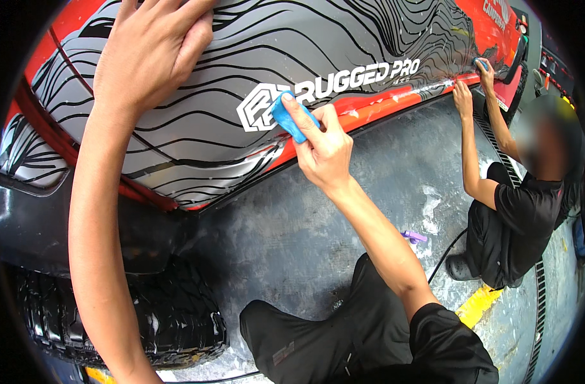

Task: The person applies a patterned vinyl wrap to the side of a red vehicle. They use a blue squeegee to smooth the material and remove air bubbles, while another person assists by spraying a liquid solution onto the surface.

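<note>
My left hand (pixel 148 48) lies flat, fingers spread, on the side of a car (pixel 196 128) covered in grey film with black wavy lines and red edges. My right hand (pixel 321 144) grips a blue squeegee (pixel 286 116) and presses it against the film low on the panel, beside a white logo. Wet streaks show on the film near the squeegee.
A black tyre (pixel 132 320) sits at the lower left under the dark wheel arch. A person in black (pixel 516 211) crouches at the right, both hands on the car's lower edge, one holding a blue tool (pixel 479 63). A small purple object (pixel 414 237) and a black cable lie on the wet grey floor.
</note>
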Available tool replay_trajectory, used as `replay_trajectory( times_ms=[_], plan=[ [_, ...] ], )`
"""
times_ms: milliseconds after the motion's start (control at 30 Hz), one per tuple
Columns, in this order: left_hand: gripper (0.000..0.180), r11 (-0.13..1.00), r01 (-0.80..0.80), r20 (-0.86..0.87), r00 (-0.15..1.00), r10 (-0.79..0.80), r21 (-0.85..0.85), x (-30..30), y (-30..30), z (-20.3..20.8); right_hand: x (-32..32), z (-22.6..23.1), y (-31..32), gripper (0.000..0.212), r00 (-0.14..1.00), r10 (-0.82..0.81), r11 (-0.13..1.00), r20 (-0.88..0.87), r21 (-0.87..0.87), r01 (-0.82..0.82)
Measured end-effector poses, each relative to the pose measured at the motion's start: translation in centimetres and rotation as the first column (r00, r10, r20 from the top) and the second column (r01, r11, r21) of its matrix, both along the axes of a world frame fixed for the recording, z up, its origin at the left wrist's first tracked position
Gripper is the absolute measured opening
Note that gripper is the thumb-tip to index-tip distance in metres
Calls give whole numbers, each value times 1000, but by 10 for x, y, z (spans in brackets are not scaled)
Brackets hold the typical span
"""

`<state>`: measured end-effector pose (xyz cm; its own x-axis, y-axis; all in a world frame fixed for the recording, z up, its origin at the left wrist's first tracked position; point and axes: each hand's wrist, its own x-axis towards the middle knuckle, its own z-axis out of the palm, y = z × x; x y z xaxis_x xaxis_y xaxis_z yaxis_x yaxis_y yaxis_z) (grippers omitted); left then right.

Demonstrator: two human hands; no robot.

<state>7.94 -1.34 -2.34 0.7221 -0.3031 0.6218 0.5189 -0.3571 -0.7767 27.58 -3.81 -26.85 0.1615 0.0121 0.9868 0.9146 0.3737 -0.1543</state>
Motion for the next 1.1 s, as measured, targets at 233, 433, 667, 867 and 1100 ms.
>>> replay_trajectory(
  times_ms=[233,433,667,867,1100],
  plan=[
    [57,993,-45,-18,999,47,112,-3,22,6,12,-6,-11,82,994,-112,993,-3,-23,112],
    [62,956,-250,4,968,253,153,-20,30,16,-26,6,3,71,988,-39,999,153,8,38],
    [64,956,-230,14,973,232,181,-14,36,16,-22,7,-1,79,986,-137,986,90,111,126],
    [63,948,-264,5,964,268,176,-13,30,16,-26,3,0,79,989,-103,991,105,101,92],
    [60,968,-207,-31,976,213,138,-9,23,9,-24,-12,3,86,978,-183,983,98,-14,185]
  ],
)
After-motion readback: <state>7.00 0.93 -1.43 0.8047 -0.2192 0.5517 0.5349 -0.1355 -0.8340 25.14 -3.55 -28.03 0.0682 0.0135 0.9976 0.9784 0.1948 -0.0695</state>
